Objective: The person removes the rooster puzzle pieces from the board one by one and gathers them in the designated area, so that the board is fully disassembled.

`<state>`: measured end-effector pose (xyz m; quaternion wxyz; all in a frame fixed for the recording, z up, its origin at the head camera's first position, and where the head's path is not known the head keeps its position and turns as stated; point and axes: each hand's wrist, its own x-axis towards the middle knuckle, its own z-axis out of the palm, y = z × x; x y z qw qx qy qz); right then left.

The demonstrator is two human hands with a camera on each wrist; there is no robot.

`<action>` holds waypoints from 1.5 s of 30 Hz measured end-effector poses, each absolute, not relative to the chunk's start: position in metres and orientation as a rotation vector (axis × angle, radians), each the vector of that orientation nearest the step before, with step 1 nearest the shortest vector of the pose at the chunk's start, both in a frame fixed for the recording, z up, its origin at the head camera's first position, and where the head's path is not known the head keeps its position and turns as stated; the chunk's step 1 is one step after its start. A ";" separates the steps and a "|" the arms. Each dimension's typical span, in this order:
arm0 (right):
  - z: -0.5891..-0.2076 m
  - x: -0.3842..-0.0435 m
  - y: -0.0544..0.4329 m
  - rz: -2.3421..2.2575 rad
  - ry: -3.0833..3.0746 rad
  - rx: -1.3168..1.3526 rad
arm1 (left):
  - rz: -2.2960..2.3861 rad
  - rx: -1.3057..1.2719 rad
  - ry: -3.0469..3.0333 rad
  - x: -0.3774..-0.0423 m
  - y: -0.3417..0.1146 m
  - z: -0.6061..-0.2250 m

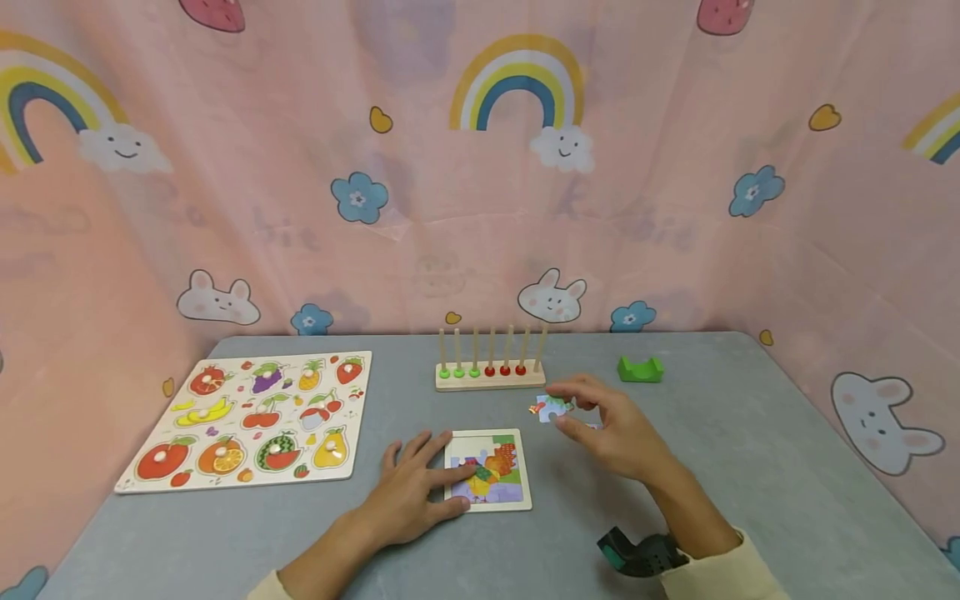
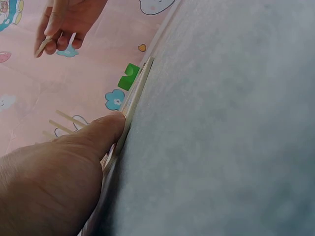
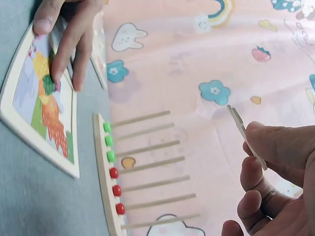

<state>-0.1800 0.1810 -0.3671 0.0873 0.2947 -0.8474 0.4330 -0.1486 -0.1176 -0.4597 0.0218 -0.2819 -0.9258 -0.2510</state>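
On the grey table lies a small wooden tray puzzle [image 1: 527, 479], partly filled with colourful jigsaw pieces, a bare strip showing along its upper left. My left hand [image 1: 405, 493] rests on its left side, fingers spread, the index finger reaching over the picture and the thumb at the lower edge. To the upper right, my right hand [image 1: 622, 429] holds a jigsaw piece [image 1: 551, 407] above the table, pinched between thumb and fingers. Seen edge-on in the right wrist view, that thin piece [image 3: 240, 126] hides its printed face.
Left of the tray lies a large fruit peg board [image 1: 247, 482]. Behind stands a wooden peg rack [image 1: 491, 383] with green and red beads, and a green notched block [image 1: 641, 370] to its right. A dark curved object [image 1: 637, 557] is by my right sleeve. A printed pink curtain hangs behind.
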 end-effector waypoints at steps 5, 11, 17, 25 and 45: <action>-0.365 -0.179 0.197 1.264 -2.510 0.866 | -0.779 -0.874 -2.873 -0.149 -0.118 -0.459; -0.368 -0.182 0.217 1.253 -2.499 0.845 | -0.783 -0.870 -2.875 -0.149 -0.118 -0.459; -0.373 -0.183 0.232 1.238 -2.481 0.837 | -0.788 -0.869 -2.880 -0.149 -0.118 -0.459; -0.381 -0.185 0.251 1.197 -2.494 0.785 | -0.795 -0.863 -2.904 -0.150 -0.119 -0.459; -0.419 -0.198 0.283 1.147 -2.558 0.727 | -0.802 -0.870 -2.897 -0.149 -0.119 -0.459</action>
